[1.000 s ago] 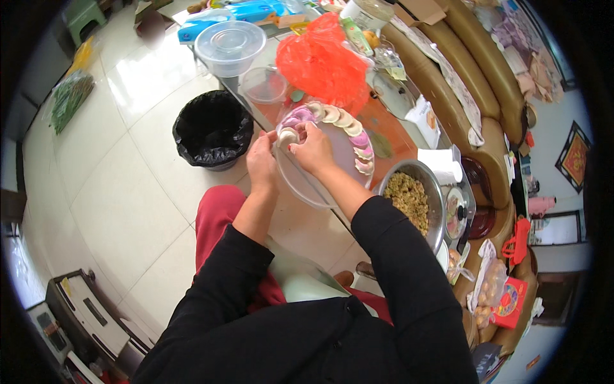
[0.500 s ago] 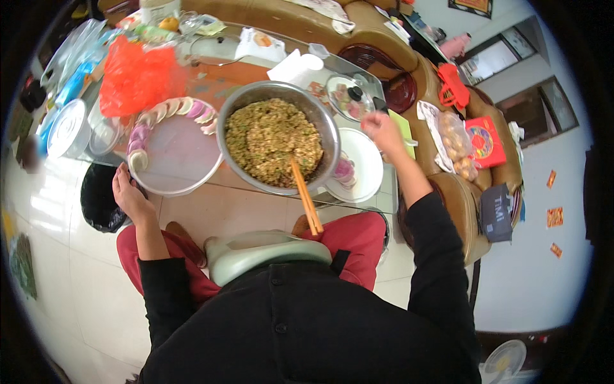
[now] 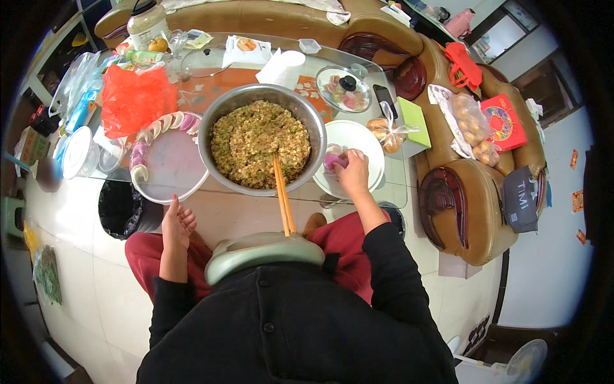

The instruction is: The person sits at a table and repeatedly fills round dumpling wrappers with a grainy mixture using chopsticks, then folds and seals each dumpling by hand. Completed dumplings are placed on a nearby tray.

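Note:
A steel bowl (image 3: 206, 144) full of minced, green-flecked filling (image 3: 259, 137) stands at the table's near edge, a pair of chopsticks (image 3: 284, 201) leaning out of it towards me. To its right is a white plate (image 3: 371, 150) with purple dumpling wrappers (image 3: 332, 160) at its left side. My right hand (image 3: 355, 173) reaches over this plate, fingers closed on a purple wrapper. Left of the bowl, a round white tray (image 3: 169, 163) carries a curved row of purple and white dumplings (image 3: 139, 152). My left hand (image 3: 178, 224) hangs just below the tray's near rim, fingers apart, holding nothing.
A red plastic bag (image 3: 137, 99) lies behind the tray, with a lidded tub (image 3: 81, 152) to its left. Behind the plate are a glass lid (image 3: 342, 89) and a bagged food item (image 3: 387, 134). A black-lined bin (image 3: 121, 208) stands on the floor below the tray.
My right hand has come down and left from beyond the plate onto the purple wrappers. My left hand has left the tray's rim, moving right and nearer to me.

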The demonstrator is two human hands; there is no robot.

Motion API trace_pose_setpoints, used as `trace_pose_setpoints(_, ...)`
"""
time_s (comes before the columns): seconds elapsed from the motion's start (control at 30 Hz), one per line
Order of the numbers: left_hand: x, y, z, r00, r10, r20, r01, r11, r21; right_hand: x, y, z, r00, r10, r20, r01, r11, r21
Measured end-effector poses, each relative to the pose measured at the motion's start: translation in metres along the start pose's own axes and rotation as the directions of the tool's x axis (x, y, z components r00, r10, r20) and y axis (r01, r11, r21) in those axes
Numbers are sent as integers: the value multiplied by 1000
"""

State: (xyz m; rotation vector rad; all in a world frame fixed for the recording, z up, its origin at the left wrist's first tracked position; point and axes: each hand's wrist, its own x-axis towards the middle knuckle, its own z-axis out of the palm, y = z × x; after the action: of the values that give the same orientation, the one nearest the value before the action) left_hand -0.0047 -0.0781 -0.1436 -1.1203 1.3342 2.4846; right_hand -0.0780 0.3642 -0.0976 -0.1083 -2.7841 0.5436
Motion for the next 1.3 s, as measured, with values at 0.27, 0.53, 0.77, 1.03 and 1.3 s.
trace_pose_setpoints(0.27, 35, -9, -2, 947, 281, -154, -279, 960, 34, -1, -3, 6, 989, 114, 90, -145, 827, 544)
trace_pose_setpoints(0.53, 21, 32, -20, 982, 185, -24, -179, 972, 153, 12, 19, -20, 886, 266, 379, -439, 222, 871)
trace_pose_setpoints(0.77, 29, 75, -45, 992, 123, 40, -130, 946, 298, 19, -10, -39, 890, 191, 414, -429, 39, 903)
trace_pose_setpoints(1.03, 39, 59, -50, 522, 844, -127, -518, 432, 738, 28, -92, -72, 898, -60, 435, -416, 204, 886)
trace_pose_setpoints(1.3, -98, 64, 117, 731, 184, 657, -186, 980, -67, 7, -222, -65, 822, -318, 473, -383, 305, 872)
